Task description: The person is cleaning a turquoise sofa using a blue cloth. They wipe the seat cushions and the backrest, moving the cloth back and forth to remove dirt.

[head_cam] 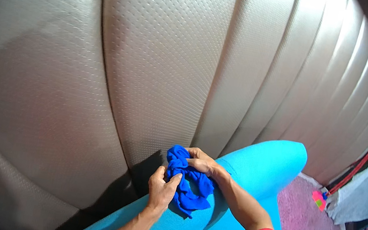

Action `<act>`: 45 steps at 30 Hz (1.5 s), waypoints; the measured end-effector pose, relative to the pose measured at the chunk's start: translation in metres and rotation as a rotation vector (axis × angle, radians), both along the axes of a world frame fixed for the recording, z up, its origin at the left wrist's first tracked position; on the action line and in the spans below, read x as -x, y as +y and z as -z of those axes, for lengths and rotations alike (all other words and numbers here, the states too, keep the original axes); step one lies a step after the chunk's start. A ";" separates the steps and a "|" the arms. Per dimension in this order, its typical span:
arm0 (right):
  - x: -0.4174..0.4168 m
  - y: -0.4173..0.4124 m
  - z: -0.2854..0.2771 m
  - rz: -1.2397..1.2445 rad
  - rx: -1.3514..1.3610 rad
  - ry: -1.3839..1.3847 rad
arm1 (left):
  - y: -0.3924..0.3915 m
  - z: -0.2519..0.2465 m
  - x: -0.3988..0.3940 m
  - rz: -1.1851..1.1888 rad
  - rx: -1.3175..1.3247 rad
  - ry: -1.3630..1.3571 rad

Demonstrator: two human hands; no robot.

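A crumpled bright blue cloth [188, 197] is bunched and twisted between my two hands, just above my thigh. My left hand [161, 189] grips its left side, thumb on top. My right hand [202, 162] holds the upper right part, with some fingertips hidden in the folds. The loose lower end hangs down over the turquoise trouser leg [260, 165]. Behind the cloth rises a beige, leather-like padded surface [157, 55] with a perforated texture and long seams.
On the right lies a pinkish carpet [305, 225]. A red stick-like item [349, 172] leans there, a pink and yellow piece [318, 201] at its lower end. Pale grey fabric [365, 187] hangs beside it. A dark gap [117, 199] runs along the padding's lower edge.
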State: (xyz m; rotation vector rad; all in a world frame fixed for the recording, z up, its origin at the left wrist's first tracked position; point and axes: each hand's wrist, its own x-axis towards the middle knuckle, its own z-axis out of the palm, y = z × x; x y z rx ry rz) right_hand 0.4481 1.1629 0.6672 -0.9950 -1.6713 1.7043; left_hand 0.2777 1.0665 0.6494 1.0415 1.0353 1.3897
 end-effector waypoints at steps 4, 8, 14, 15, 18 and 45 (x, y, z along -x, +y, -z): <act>-0.017 0.006 0.013 -0.027 0.108 0.124 | 0.003 0.011 -0.004 0.017 0.024 -0.184; -0.014 0.006 0.013 -0.078 0.163 0.274 | -0.003 0.002 0.003 0.027 0.025 -0.290; -0.016 0.012 0.032 0.189 0.129 0.256 | -0.007 0.005 -0.002 -0.135 -0.088 -0.094; -0.012 0.009 0.025 0.249 0.136 0.242 | -0.008 0.007 -0.004 -0.231 -0.123 -0.037; -0.001 0.009 0.008 0.377 0.359 0.444 | -0.008 -0.011 0.003 -0.531 -0.280 0.371; 0.018 0.046 -0.188 0.660 -1.540 0.110 | 0.059 -0.246 0.048 -1.176 -1.242 1.577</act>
